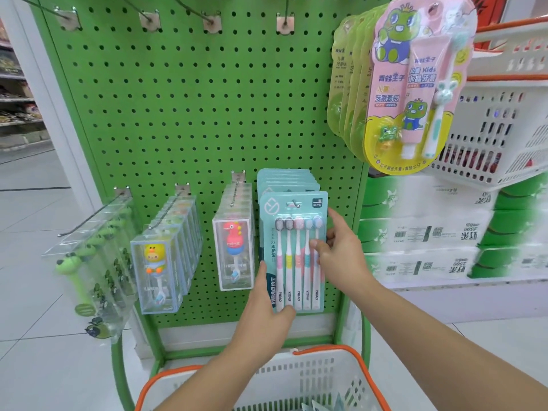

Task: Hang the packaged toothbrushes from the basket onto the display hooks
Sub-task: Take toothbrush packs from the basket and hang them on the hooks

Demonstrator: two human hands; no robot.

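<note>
A teal card pack of five toothbrushes (pixel 293 253), hung on a metal display hook (pixel 295 203) of the green pegboard (pixel 178 114), is pinched at its lower edge by the left hand (pixel 261 321) and at its right edge by the right hand (pixel 335 253), fingers curled round it. A white, orange-rimmed basket (pixel 326 378) is seen below.

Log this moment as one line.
step: hanging five-brush pack on hook | left hand: holds pack's lower left edge | right hand: holds pack's right edge | pack hole: on hook | basket: below
</note>
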